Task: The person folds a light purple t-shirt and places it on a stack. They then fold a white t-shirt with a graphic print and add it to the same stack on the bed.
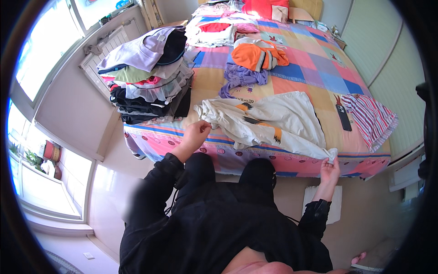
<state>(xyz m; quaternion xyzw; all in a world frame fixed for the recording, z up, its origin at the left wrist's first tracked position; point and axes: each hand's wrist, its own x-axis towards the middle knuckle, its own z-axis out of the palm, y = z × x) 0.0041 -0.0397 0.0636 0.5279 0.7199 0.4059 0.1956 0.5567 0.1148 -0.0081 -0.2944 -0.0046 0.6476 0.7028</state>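
Observation:
A cream-white garment with orange and black printed patches lies across the near edge of the bed, bunched at its left end and spread wider on the right. My right hand pinches its lower right corner and draws that part out past the bed's edge. At the bunched end is my left hand, fingers curled and thumb against the fingertips. Whether cloth is caught between them is unclear. Just beyond the garment lies a crumpled purple piece of clothing.
A tall pile of folded clothes stands left on the patchwork bedspread. Farther back are orange clothing and a white folded stack. To the right lie a smartphone and a striped garment. A radiator lines the left wall.

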